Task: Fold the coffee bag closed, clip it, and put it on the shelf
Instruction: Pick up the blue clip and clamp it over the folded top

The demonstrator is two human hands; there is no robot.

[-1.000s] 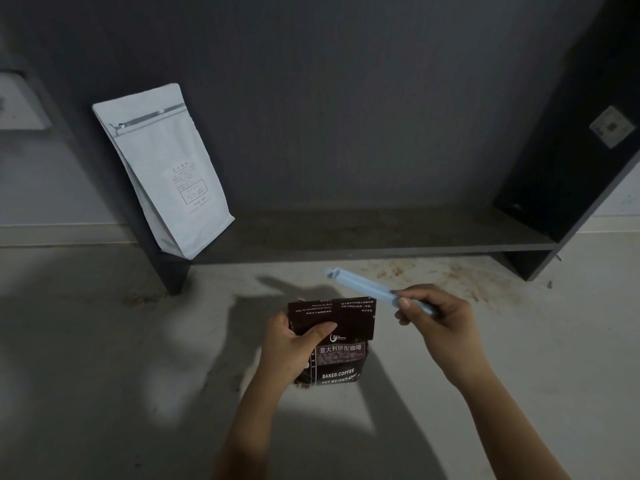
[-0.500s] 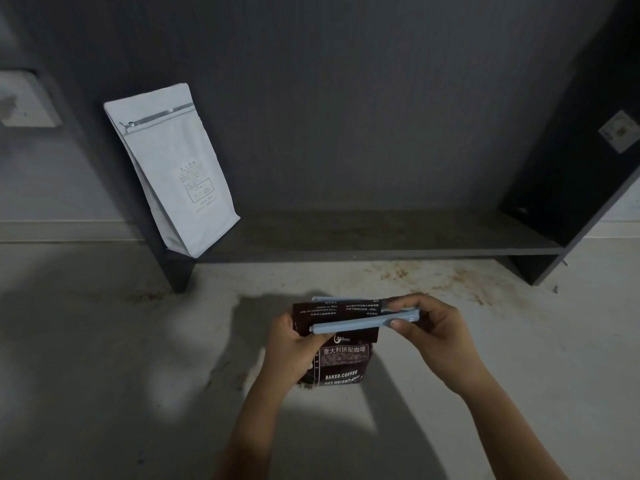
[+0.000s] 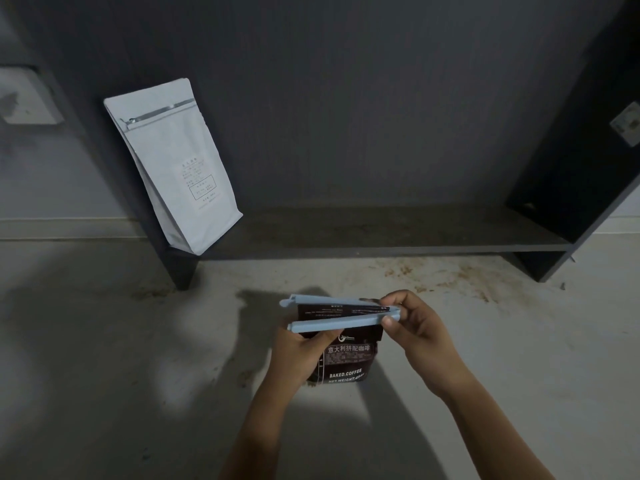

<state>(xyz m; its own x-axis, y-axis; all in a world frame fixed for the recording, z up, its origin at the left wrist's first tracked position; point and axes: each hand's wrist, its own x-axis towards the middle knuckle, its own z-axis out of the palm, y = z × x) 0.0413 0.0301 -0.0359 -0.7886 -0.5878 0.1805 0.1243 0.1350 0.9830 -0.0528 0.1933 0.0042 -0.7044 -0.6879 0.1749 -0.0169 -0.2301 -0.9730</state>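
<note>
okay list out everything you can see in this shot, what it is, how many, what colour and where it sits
coffee bag: one, dark brown with white print, held upright over the floor, top folded down
clip: one, light blue, long, its two arms spread in a V around the bag's folded top, not yet shut
white bag: one, white with a grey zip strip, standing tilted at the left end of the shelf
shelf: one, dark grey, low board with a back panel behind it and a side panel at the right
floor: pale grey, brown stains in front of the shelf
left hand: grips the coffee bag's left side
right hand: pinches the clip's hinged right end
</note>
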